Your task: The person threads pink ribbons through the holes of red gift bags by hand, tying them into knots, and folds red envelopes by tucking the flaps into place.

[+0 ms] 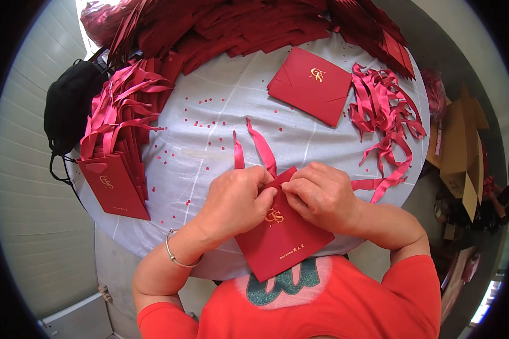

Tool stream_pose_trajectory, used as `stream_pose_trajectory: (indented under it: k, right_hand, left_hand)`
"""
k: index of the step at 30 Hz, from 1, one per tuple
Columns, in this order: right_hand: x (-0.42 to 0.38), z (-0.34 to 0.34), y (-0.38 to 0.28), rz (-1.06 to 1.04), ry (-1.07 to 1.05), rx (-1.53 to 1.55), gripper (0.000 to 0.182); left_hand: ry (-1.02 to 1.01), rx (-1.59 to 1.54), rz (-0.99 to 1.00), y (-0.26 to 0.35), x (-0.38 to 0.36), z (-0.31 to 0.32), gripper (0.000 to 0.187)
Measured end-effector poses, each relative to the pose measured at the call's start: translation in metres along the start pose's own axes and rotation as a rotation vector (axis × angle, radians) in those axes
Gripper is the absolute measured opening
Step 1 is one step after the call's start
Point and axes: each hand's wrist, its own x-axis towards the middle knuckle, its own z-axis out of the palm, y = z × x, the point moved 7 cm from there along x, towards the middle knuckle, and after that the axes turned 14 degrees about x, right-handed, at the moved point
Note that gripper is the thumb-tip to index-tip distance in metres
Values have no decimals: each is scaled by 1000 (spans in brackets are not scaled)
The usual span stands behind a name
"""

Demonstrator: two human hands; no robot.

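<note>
A red paper gift bag (285, 246) with gold lettering lies tilted at the table's front edge, against my shirt. My left hand (240, 198) is closed on the bag's top edge, thumb and fingers pinched together. Close beside it, my right hand (319, 192) pinches the same top edge near its middle; whatever small thing is between those fingertips is hidden. Two ends of a pink ribbon (261, 146) stretch away from the bag's top, beyond my left hand, across the white tablecloth.
Finished-looking bags with ribbon handles (116, 183) stand at the left. Flat bags (311, 85) lie at the back right, beside loose pink ribbons (382, 104). Many red bags (237, 25) line the far edge. Small red dots scatter over the tablecloth (209, 164). Cardboard boxes (458, 150) stand right.
</note>
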Motion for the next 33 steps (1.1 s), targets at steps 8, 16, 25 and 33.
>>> stream_pose_trajectory:
  k: [8,16,25,33]
  right_hand:
    - [4,-3,1,58,-18,55,20]
    - [12,-14,34,501,-144,558,11]
    - [43,-15,25,710,-521,557,21]
    - [60,0,22,627,-875,334,26]
  left_hand:
    - [48,29,115,8,-2,-2,13]
    - [113,118,176,21,-13,-2,16]
    - [300,336,343,46,-35,-15,11]
    - [383,409,398,54,-49,-15,14]
